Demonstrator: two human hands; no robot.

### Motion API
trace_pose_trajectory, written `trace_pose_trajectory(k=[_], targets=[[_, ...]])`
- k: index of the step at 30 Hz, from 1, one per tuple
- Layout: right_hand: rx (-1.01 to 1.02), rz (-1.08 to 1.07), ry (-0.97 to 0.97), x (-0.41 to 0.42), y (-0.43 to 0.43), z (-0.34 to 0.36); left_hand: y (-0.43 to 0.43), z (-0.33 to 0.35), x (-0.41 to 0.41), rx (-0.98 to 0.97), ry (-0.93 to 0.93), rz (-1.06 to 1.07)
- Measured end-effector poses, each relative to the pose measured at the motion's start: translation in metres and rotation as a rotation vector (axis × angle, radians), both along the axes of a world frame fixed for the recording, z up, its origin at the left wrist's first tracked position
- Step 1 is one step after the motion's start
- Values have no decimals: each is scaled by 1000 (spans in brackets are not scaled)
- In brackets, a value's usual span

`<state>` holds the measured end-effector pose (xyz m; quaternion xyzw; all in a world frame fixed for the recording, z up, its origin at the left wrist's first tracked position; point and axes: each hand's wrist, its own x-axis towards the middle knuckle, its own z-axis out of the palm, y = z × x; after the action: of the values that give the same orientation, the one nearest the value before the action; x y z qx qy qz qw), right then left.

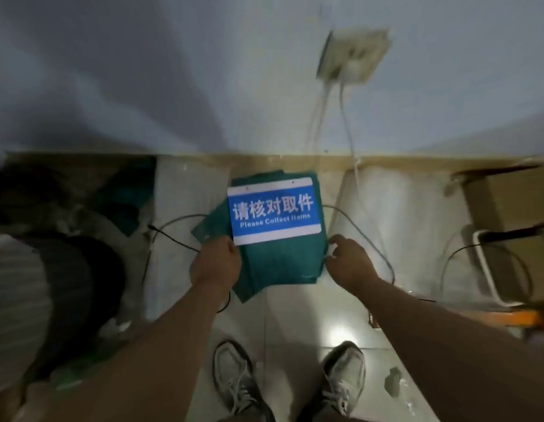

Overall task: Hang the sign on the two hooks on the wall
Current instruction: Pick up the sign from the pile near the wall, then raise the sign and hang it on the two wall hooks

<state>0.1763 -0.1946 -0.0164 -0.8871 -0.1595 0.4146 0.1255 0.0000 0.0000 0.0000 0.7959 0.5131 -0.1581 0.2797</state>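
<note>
Your left hand (215, 263) is pinching the sign (274, 211) at its near-left corner; right hand (350, 260) is closing on a thin cord (368, 239), sign lying crosswise ahead

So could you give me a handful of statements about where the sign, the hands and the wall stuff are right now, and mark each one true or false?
1. The blue and white rectangular sign already hangs on the wall. False: it lies on a stack of green sheets on the floor.
2. The left hand is at the sign's lower left corner. True.
3. The right hand grips the sign's top edge. False: it is at the green sheets' right edge, off the sign.
4. A white wall socket box sits on the wall above, with cables hanging down. True.
5. The sign's two small holes are along its upper white band. True.
</note>
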Motion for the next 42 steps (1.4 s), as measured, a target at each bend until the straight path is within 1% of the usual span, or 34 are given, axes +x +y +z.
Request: trace_pose_trajectory(k=[3,5,7,9,11,13,15,17,21,25,29,34,38,42], targets=[[52,-58,-35,17,13,-120,13,-116,3,8,-198,183],[64,-65,-82,31,25,-183,25,-181,11,-34,-266,291],[79,-77,-126,40,39,-225,37,-229,16,-38,-308,343],[107,-136,-175,50,50,-256,47,-259,28,5,-338,371],[160,-234,-232,56,56,-277,52,-278,40,61,-387,443],[202,-331,-252,55,60,-282,53,-285,46,86,-421,544],[219,-441,-209,53,61,-277,54,-286,47,23,-502,652],[215,-493,-174,50,56,-262,53,-273,43,-50,-576,723],[191,-494,-160,38,43,-196,44,-203,32,-86,-660,744],[202,-496,-195,28,42,-80,40,-84,20,-68,-758,686],[283,-472,-222,28,50,64,48,60,20,-74,-828,680],[447,-468,-279,58,78,261,74,258,48,-54,-982,633],[558,-478,-355,85,96,413,92,410,74,1,-1102,556],[691,-474,-452,92,102,560,96,549,83,39,-1244,575]])
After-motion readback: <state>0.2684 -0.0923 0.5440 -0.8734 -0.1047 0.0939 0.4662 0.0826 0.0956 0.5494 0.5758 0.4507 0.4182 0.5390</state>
